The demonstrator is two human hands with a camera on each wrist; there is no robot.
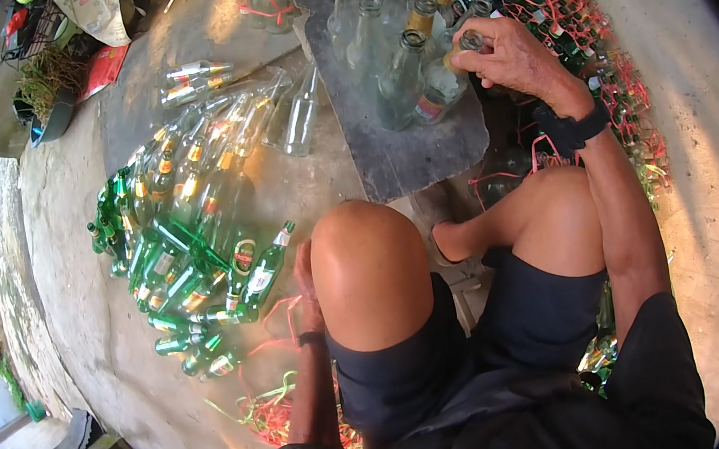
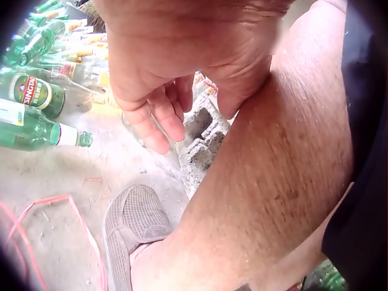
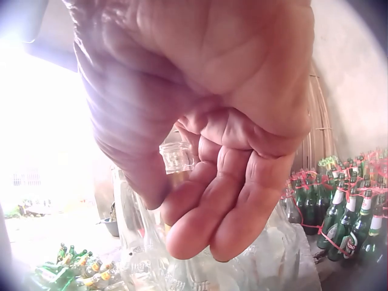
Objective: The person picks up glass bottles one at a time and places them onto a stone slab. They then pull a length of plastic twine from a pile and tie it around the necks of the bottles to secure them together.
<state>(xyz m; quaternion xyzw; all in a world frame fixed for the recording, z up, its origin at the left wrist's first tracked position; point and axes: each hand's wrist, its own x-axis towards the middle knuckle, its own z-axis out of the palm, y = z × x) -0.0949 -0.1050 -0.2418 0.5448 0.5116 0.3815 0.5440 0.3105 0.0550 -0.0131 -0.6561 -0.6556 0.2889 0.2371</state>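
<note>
My right hand (image 1: 517, 56) has its thumb and fingers curled round the neck of a clear glass bottle (image 1: 444, 84), at the right side of a cluster of clear bottles (image 1: 395, 83) standing on a dark board (image 1: 389, 171). In the right wrist view, the bottle's mouth (image 3: 177, 155) shows behind the thumb and fingertips. Beside the left knee, my left hand (image 1: 304, 268) hangs with loosely bent fingers and nothing in them. The left wrist view has that hand (image 2: 194, 54) against the bare leg, near a green beer bottle (image 2: 36, 128) lying on the floor.
Green bottles (image 1: 171, 276) and clear ones (image 1: 302, 118) lie in a large pile on the floor to the left. Bottles tied with red string (image 1: 554, 8) stand at the right. Loose red string (image 1: 280, 417) lies beside the left arm, and a concrete block (image 2: 203, 142) stands near the foot.
</note>
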